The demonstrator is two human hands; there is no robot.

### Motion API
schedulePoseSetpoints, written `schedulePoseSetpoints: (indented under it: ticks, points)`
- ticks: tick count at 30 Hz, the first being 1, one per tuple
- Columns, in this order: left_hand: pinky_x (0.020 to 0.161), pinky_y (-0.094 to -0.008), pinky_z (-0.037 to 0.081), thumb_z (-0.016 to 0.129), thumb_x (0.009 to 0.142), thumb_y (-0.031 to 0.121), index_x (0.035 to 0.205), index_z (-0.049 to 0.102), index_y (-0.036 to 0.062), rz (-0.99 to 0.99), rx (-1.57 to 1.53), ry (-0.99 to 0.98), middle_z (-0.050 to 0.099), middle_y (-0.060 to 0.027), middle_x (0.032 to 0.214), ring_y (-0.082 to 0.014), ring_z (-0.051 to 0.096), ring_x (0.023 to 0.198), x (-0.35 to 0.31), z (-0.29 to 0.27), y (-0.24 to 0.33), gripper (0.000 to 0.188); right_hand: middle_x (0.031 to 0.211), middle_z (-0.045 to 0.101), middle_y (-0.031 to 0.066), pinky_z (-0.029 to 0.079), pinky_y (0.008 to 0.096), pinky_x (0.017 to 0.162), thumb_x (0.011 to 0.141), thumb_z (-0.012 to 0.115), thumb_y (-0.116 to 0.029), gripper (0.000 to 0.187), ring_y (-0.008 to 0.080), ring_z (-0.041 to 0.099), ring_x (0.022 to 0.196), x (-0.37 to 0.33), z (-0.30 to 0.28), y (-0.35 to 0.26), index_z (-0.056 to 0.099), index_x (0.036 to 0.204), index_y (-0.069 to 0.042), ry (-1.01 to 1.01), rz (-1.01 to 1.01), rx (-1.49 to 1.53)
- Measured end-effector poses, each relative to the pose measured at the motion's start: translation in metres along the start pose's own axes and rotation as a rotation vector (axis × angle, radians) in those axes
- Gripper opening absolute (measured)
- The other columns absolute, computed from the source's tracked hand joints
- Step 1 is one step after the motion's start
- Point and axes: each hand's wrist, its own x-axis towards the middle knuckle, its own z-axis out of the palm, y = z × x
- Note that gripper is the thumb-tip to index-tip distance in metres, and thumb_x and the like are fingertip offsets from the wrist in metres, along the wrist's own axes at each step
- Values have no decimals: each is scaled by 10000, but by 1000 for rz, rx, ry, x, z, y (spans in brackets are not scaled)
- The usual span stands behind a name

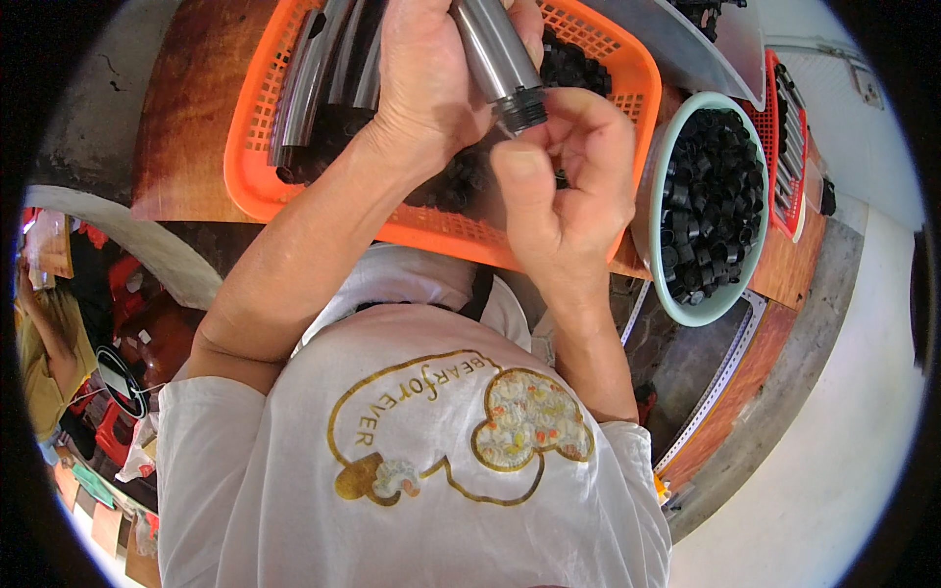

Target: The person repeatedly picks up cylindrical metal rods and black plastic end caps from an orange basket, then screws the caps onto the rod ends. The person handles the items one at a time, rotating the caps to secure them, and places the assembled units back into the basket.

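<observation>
A grey metallic tube (495,44) with a black threaded end (520,108) slants down across the upper middle of the head view. My left hand (426,73) is wrapped round its upper part. Just below and right of the threaded end is my right hand (578,181), its thumb and fingers curled about the tip; whatever they pinch there is too small to make out. Both hands are over an orange plastic basket (250,186). More dark grey tubes (312,78) lie along the basket's left side, and small black parts (573,64) are heaped at its right.
A pale green basin (655,211) full of black ring-like plastic pieces (711,206) stands right of the basket on a wooden table (181,118). Beyond it sits a red basket (774,147) holding tubes. A translucent bin (701,44) is at the back. Another person (54,353) appears at far left.
</observation>
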Motion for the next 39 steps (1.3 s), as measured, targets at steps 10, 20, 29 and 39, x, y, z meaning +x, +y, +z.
schedulePoseSetpoints:
  ticks: [10, 20, 29, 39]
  points:
    - [502, -250, 487, 667, 989, 451, 845, 558, 132, 1, 60, 172, 583, -32, 658, -135, 590, 550, 0, 11, 3, 366, 889, 629, 106, 507, 311, 532, 811, 898, -236, 547, 191, 590, 608, 21, 2, 16, 539, 1157, -10, 102, -460, -233]
    - [555, -267, 515, 646, 985, 425, 904, 558, 129, -74, 59, 30, 633, -87, 712, -161, 612, 586, 0, 2, 2, 320, 878, 635, 103, 492, 308, 516, 839, 877, -232, 516, 180, 579, 585, 21, 1, 12, 536, 1149, -1, 146, -545, -358]
    - [560, -276, 506, 593, 978, 479, 877, 541, 111, 43, 105, 33, 611, -83, 728, -160, 602, 605, -2, 3, -4, 385, 801, 628, 70, 496, 254, 522, 853, 877, -229, 577, 121, 567, 580, 20, 5, 17, 487, 1197, 21, 132, -482, -169]
    - [379, -242, 335, 593, 974, 465, 821, 619, 92, -142, 122, 89, 552, -8, 599, -105, 453, 413, -5, 7, 6, 404, 891, 623, 94, 483, 267, 498, 870, 854, -241, 529, 131, 542, 562, 20, 3, 25, 536, 1196, 28, 157, -504, -174]
